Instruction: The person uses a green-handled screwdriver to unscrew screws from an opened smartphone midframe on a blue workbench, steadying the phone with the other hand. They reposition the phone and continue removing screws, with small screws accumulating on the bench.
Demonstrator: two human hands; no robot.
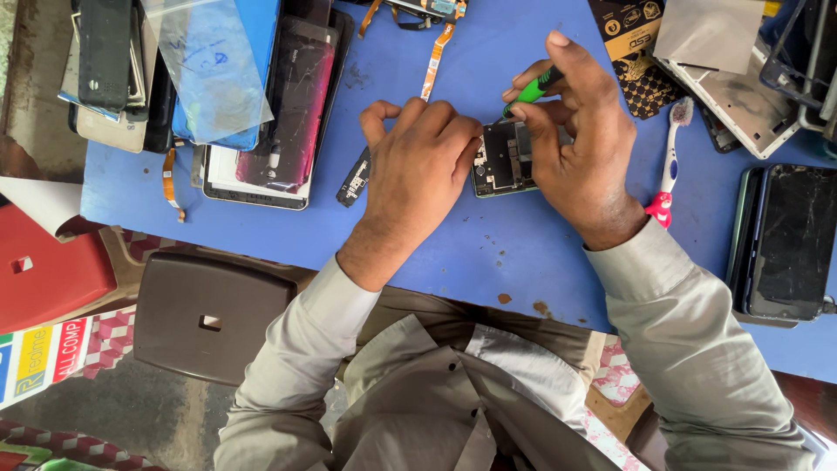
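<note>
An opened phone body (506,159) with its dark circuit board exposed lies on the blue table (488,253). My left hand (418,166) rests on its left end, fingers curled, holding it down. My right hand (580,131) grips a green-handled screwdriver (534,90), its tip pointing down onto the top of the board. A small black part (355,178) lies just left of my left hand.
Stacked phones and screens (288,113) and a clear plastic bag (209,70) sit at the far left. A toothbrush (670,161) lies right of my hand, a dark phone (789,244) at the right edge. Flex cables (432,52) lie above. Brown stool (205,318) below.
</note>
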